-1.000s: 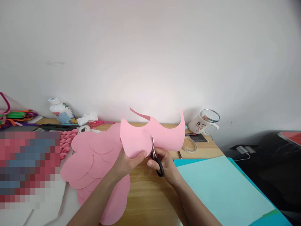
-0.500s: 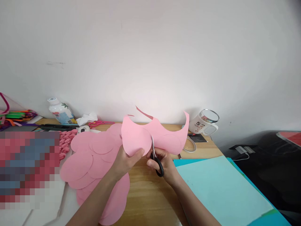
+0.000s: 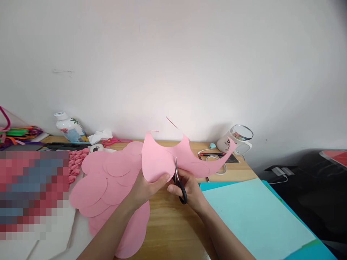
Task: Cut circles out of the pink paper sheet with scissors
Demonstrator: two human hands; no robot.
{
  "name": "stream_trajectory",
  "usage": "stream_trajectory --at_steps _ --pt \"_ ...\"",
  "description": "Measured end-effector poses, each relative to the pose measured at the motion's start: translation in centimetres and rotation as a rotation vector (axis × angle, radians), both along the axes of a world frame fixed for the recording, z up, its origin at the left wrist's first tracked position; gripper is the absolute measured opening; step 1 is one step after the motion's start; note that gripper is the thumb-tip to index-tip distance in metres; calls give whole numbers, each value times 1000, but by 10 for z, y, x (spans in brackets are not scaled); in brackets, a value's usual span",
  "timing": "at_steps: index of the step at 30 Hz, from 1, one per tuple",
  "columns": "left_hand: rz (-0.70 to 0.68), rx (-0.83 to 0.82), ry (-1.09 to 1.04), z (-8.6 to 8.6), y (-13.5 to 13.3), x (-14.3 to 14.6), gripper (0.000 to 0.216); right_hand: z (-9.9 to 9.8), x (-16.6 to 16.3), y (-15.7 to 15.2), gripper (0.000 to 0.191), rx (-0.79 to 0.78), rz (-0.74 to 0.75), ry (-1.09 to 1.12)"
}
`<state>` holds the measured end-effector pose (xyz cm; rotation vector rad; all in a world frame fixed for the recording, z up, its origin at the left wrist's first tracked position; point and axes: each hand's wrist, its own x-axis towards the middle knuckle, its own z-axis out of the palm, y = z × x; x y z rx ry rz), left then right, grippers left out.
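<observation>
A sheet of pink paper (image 3: 158,160) with curved, cut-out edges is held up above the desk. My left hand (image 3: 149,186) pinches its lower left part, thumb in front and fingers mostly hidden behind. In my right hand (image 3: 188,186) is a pair of black-handled scissors (image 3: 183,191), blades pointing up against the paper near a faint round outline. The paper's right part curls away behind the scissors and ends in a thin pointed strip. Under my left forearm lies a heap of pink paper circles (image 3: 119,164), overlapping one another.
Light blue sheets (image 3: 252,213) lie on the desk's right side. At the back stand a white mug (image 3: 225,142) and a white bottle (image 3: 71,128); pink scissors (image 3: 116,141) and crumpled tissue (image 3: 100,136) lie between. Coiled white cable (image 3: 221,169) sits near the mug.
The pink paper has turned and shifted slightly right, its right strip dropping lower and reaching in front of the mug. Both hands have stayed nearly in place, holding the same things.
</observation>
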<state>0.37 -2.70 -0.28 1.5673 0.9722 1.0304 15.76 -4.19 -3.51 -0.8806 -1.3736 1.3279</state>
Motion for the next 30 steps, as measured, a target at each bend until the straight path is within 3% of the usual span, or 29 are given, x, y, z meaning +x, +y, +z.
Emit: stream_trajectory --at_steps 30 --pt "19 -54 -21 1 1 -3 23 2 0 0 33 4 8 36"
